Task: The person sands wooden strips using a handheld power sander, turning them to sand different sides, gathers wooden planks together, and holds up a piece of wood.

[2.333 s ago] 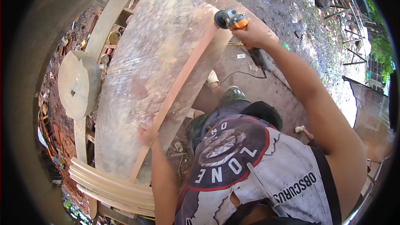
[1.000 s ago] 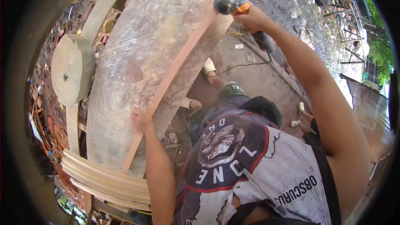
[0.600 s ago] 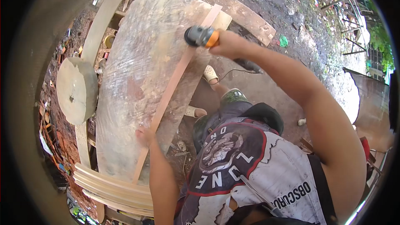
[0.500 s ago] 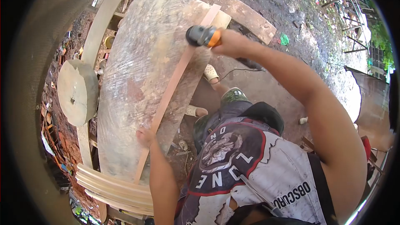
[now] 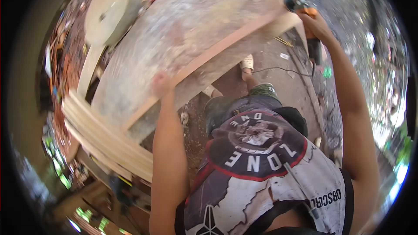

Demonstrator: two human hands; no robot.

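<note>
Orange and grey, the sander (image 5: pixel 296 2) fills the right hand's (image 5: pixel 317 26) closed grip at the wooden strip's (image 5: pixel 226 41) far end, above the counter (image 5: pixel 204 11). Blur hides the left hand's (image 5: pixel 162 85) grip beside the strip. Sanding seems in hand, likely calling for steady pressure next. Versus 0.5 s ago, the sander is farther out.

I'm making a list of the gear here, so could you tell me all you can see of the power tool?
The power tool has a dark round disc in front, a greyish head, an orange section and a dark body extending past the wrist. The right hand grips it by the orange section. It is at the far end of the long reddish wooden strip; blur hides whether they touch. A dark cord seems to lead from its body.
</note>
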